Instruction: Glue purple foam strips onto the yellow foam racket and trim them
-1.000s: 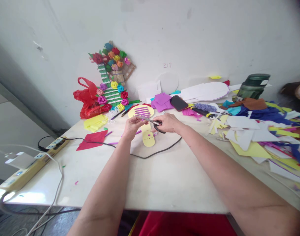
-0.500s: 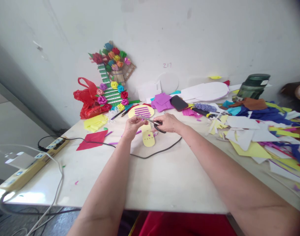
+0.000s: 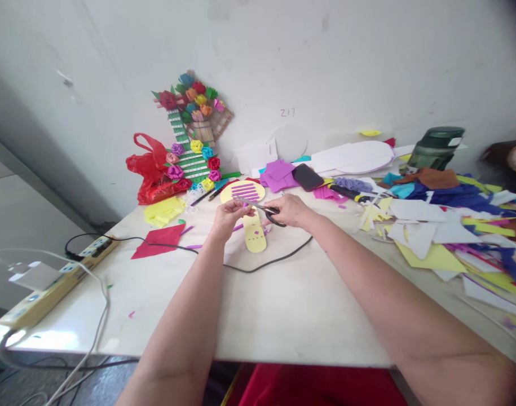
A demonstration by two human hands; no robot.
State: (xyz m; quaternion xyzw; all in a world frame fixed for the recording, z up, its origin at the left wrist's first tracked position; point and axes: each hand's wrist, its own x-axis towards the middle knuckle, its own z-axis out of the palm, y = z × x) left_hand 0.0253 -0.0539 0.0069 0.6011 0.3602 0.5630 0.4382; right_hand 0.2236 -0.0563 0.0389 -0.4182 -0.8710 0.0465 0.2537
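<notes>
My right hand (image 3: 290,211) is closed around the black handles of a pair of scissors (image 3: 271,216), whose blades point left. Pinched in my left hand (image 3: 230,217) is a small purple strip (image 3: 245,205), right by the blades; most of it is hidden by the fingers. Beneath both hands lies a yellow paper cutout (image 3: 255,237) with a rounded end and small purple pieces on it. Behind them, a yellow oval (image 3: 226,192) carries several parallel purple strips. More loose purple strips (image 3: 194,246) lie to the left of my left hand.
A black cable (image 3: 258,271) crosses the table before the cutout. Red paper (image 3: 158,241) and a power strip (image 3: 84,260) are on the left. Paper flowers on a green frame (image 3: 185,146) lean on the wall. Paper scraps (image 3: 427,254) and a green bottle (image 3: 433,149) crowd the right.
Both hands stay almost in place, with the scissors still at the purple strip. My left hand has shifted very slightly; nothing else visibly moves.
</notes>
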